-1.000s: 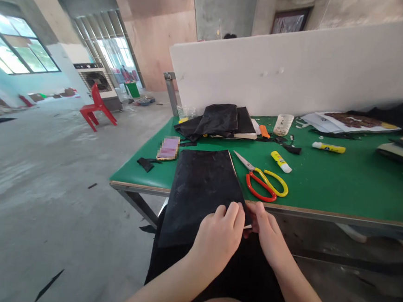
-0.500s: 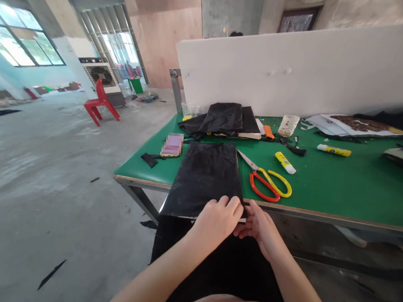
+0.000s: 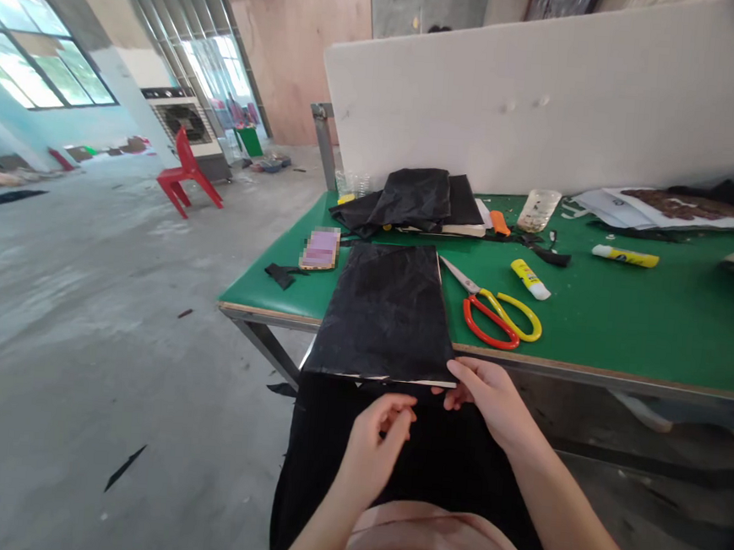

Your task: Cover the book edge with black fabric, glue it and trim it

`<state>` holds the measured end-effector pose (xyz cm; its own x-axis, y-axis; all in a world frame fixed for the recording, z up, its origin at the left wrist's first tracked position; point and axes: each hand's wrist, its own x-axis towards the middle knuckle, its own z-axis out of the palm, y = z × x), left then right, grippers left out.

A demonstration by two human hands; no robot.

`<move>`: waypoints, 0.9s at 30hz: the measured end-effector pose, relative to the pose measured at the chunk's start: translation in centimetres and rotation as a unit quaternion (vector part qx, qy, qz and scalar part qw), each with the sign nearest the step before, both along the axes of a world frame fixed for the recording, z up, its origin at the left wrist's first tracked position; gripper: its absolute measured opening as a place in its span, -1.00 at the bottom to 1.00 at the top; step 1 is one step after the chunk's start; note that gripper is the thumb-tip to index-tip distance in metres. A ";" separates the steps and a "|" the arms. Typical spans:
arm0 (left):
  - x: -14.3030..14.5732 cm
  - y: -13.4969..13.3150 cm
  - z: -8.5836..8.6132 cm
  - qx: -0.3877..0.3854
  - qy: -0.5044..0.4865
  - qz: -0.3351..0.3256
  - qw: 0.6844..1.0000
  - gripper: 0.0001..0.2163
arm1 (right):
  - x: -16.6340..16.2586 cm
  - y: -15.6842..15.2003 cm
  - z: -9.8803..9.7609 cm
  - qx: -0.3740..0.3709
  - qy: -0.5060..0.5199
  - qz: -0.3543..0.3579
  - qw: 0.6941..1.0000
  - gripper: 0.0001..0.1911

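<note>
A book wrapped in a black cover (image 3: 389, 315) lies partly on the table's edge, its near end over my lap, with a strip of white page edges along the near side. My right hand (image 3: 481, 394) pinches its near right corner, thumb on top and fingers underneath. My left hand (image 3: 376, 437) is just in front of the near edge, apart from the book; its fingers are loosely curled with a gap to the thumb, and I see nothing in them. Scissors (image 3: 491, 314) with red and yellow handles lie right of the book, blades toward its far corner.
On the green table (image 3: 605, 323) are two glue sticks (image 3: 530, 279), a phone (image 3: 320, 248), black scraps (image 3: 281, 275), a plastic cup (image 3: 539, 211) and a black-covered pile (image 3: 414, 198). A white panel (image 3: 469, 113) stands behind. A red chair (image 3: 188, 174) is on the floor at left.
My left hand has come off the book's near right corner and moved back toward my body. My right hand has closed on that corner. The view has shifted slightly.
</note>
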<state>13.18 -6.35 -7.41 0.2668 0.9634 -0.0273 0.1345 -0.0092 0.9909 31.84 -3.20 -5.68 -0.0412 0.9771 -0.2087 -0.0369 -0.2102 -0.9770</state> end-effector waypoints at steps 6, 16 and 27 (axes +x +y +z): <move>-2.5 2.7 -2.7 -0.182 -0.220 0.135 0.949 -0.79 | 1.9 -1.4 1.6 0.027 -0.213 -0.082 0.973 -0.48; -1.9 1.4 -2.3 -0.236 -0.264 0.136 0.925 -0.82 | 10.9 3.8 2.7 0.301 -0.661 -0.116 0.677 -0.64; -1.5 0.7 -1.3 -0.248 -0.291 0.119 0.916 -0.87 | 9.6 7.9 4.1 0.128 -0.706 -0.012 0.697 -0.58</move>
